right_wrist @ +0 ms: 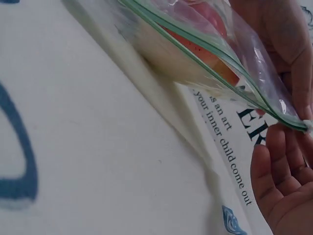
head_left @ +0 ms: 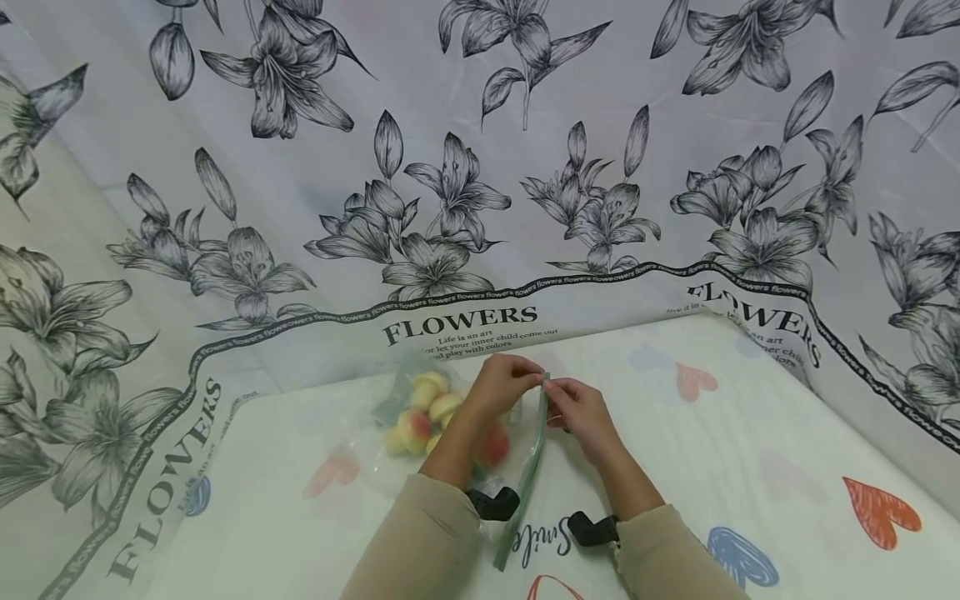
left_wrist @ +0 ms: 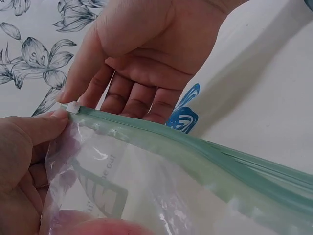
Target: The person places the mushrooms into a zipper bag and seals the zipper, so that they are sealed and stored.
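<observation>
A clear plastic zip bag (left_wrist: 146, 161) with a green zip strip (head_left: 534, 458) lies on its side, holding several yellow and red peach-like fruits (head_left: 415, 429). At the far end of the strip my left hand (head_left: 501, 390) pinches the bag's corner between thumb and forefinger. My right hand (head_left: 588, 418) meets it there, its thumb and forefinger pinching the strip's end at a small white slider (left_wrist: 73, 106). Its other fingers curl loosely below in the right wrist view. Beyond the slider, the two green edges (right_wrist: 195, 56) spread apart. My left forearm hides some of the fruits.
The bag rests on a white tablecloth (head_left: 660, 467) printed with red and blue hearts and the word Smile. Behind and at both sides hangs a white curtain (head_left: 360, 108) with black-and-white lilies. Black wrist mounts (head_left: 495, 503) sit at both cuffs.
</observation>
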Demonstrator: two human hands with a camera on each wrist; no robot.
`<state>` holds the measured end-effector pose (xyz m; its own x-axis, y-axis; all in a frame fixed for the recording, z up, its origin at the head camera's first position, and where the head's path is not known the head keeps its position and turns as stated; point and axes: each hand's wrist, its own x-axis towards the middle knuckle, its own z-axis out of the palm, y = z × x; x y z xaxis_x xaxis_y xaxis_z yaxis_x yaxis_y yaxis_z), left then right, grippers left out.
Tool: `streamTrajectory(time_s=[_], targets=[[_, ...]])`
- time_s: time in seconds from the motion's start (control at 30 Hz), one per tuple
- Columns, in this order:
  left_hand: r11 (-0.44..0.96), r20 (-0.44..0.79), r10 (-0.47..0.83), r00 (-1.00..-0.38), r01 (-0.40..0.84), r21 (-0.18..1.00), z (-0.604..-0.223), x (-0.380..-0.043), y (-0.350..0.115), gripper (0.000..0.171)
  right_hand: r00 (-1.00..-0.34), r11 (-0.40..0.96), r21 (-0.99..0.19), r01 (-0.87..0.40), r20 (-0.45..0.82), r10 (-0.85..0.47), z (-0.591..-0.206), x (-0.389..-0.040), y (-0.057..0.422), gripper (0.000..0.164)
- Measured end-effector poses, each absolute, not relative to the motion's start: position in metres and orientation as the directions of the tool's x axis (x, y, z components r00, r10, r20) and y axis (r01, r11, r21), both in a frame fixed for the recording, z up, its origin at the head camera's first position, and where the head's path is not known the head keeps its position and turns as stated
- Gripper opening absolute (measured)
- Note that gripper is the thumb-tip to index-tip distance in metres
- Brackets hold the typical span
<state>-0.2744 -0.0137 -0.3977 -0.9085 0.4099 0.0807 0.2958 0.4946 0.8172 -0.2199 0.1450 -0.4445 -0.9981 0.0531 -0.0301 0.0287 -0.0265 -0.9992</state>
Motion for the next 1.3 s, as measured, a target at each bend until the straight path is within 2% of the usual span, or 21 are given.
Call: streamTrajectory(time_s=[0.33,0.53,0.83,1.13,1.3], targets=[[0.485,0.072,0.42,-0.905,0.29,0.825,-0.398,-0.273,-0.014,0.013,-0.996,-0.024,-0.999,0.035,-0.036,0.08,-0.442,-0.221,0.147,0.035],[0.478,0.09,0.416,-0.905,0.302,0.825,-0.399,-0.274,-0.014,0.012,-0.996,-0.026,-0.998,0.062,-0.063,0.066,-0.435,-0.217,0.147,0.029],[0.456,0.118,0.33,-0.937,0.268,0.849,-0.398,-0.275,-0.017,0.012,-0.997,-0.006,-0.997,0.083,-0.083,-0.01,-0.438,-0.219,0.147,0.019],[0.366,0.158,0.202,-0.967,0.224,0.903,-0.399,-0.279,-0.017,0.01,-0.982,0.11,-0.991,0.082,-0.099,-0.158,-0.431,-0.215,0.154,0.016],[0.356,0.182,0.152,-0.971,0.226,0.907,-0.397,-0.281,-0.017,0.01,-0.963,0.239,-0.968,0.07,-0.128,-0.236,-0.425,-0.211,0.158,0.018]])
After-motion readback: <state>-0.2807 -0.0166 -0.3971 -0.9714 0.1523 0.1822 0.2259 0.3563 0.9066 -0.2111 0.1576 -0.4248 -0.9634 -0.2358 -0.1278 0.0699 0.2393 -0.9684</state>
